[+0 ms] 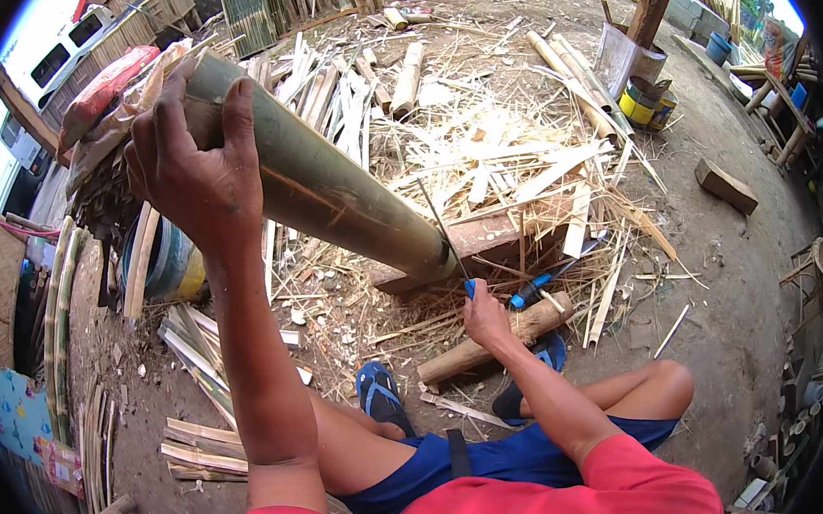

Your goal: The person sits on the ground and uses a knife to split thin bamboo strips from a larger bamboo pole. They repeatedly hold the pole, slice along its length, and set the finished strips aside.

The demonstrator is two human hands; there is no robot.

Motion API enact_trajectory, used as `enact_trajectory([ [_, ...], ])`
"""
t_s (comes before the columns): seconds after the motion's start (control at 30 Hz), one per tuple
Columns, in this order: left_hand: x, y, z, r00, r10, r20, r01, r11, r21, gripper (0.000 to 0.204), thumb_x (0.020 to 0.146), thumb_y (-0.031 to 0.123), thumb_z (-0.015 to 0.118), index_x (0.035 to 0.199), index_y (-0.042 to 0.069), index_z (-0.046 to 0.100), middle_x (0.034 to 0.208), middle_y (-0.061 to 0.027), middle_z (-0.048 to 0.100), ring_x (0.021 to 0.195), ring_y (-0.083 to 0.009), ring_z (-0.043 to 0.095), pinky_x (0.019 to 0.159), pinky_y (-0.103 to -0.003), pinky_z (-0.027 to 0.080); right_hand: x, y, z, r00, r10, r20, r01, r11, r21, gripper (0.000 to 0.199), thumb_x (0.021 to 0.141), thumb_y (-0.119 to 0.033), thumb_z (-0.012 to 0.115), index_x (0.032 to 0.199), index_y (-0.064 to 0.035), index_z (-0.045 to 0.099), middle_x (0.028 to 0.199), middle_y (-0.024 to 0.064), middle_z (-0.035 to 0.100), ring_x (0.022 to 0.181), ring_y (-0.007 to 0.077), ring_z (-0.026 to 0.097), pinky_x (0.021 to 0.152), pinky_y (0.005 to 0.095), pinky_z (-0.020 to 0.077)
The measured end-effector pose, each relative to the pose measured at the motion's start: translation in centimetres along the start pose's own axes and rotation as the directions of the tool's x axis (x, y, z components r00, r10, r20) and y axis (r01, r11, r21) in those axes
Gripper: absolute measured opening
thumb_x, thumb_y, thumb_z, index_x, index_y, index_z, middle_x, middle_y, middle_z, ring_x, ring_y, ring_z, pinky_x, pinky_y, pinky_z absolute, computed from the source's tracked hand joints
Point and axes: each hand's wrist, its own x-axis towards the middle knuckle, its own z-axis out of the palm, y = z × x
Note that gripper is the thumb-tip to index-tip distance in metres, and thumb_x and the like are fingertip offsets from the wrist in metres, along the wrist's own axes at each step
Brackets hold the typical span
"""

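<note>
My left hand (200,163) is wrapped round the raised end of a thick green bamboo pole (332,186). The pole slants down to the right, its lower end by a reddish-brown wooden block (479,239). My right hand (487,317) is closed on the blue handle of a tool with a long, thin dark blade (435,211); I cannot make out what kind of blade it is. That blade passes close beside the pole's lower end. Just right of my right hand lies another blue-handled tool (532,290). A short round log (497,340) rests in front of my feet.
Beyond the block spreads a heap of bamboo shavings (500,151) and split strips. Whole bamboo poles (572,81) lie at the back right near a yellow can (641,100). A wooden chunk (725,186) sits on the right. At left stands a blue bucket (162,259).
</note>
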Motion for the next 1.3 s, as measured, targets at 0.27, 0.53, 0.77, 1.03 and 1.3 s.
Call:
enact_trajectory([
  [0.27,-9.2,0.8,2.3,0.674,-0.642,0.365,0.721,0.463,-0.516,0.132,0.072,0.048,0.087,0.156,0.000,-0.002,0.158,-0.0223,0.017,0.145,-0.0319,0.025,0.120,-0.045,0.023,-0.3,2.4,-2.4,0.982,0.135,0.130,-0.135,0.991,-0.005,0.035,0.098,-0.028,0.054,0.121,-0.0045,0.044,0.084,0.0332,0.065,0.082,0.0547,0.062,0.074,0.0617,0.0467],
  [0.53,-11.9,1.5,3.2,0.704,-0.587,0.400,0.648,0.300,-0.701,0.123,0.073,0.037,0.089,0.156,0.002,0.005,0.150,-0.0185,0.028,0.137,-0.0287,0.035,0.116,-0.043,0.030,3.1,-7.3,-7.1,0.853,-0.379,-0.358,0.476,0.846,0.239,0.034,0.097,-0.010,0.060,0.126,-0.0065,0.043,0.072,0.0208,0.060,0.069,0.0435,0.065,0.059,0.0451,0.0490],
  [0.77,-13.0,3.2,3.1,0.687,-0.523,0.504,0.705,0.314,-0.636,0.129,0.067,0.034,0.092,0.155,0.002,0.003,0.150,-0.0184,0.028,0.137,-0.0292,0.034,0.116,-0.043,0.029,4.7,-0.1,-1.5,0.950,0.257,0.176,-0.217,0.952,-0.216,0.031,0.098,-0.025,0.053,0.118,-0.0035,0.043,0.096,0.0358,0.065,0.087,0.0547,0.064,0.080,0.0653,0.0469],
  [1.03,-13.0,3.8,2.8,0.655,-0.560,0.507,0.729,0.293,-0.619,0.128,0.068,0.031,0.091,0.155,0.004,0.002,0.151,-0.0192,0.027,0.136,-0.0300,0.035,0.116,-0.044,0.031,3.9,-6.0,-7.0,0.892,-0.265,-0.366,0.381,0.877,0.294,0.033,0.097,-0.013,0.059,0.124,-0.0057,0.042,0.075,0.0249,0.060,0.075,0.0500,0.063,0.059,0.0527,0.0474],
  [1.3,-12.4,4.0,3.4,0.688,-0.563,0.458,0.698,0.341,-0.630,0.127,0.068,0.028,0.091,0.156,0.003,0.001,0.150,-0.0210,0.027,0.137,-0.0310,0.034,0.115,-0.043,0.031,4.9,0.2,-0.8,0.939,0.286,0.191,-0.243,0.945,-0.221,0.037,0.096,-0.027,0.055,0.118,-0.0002,0.045,0.099,0.0349,0.067,0.097,0.0513,0.064,0.089,0.0606,0.0463],
])
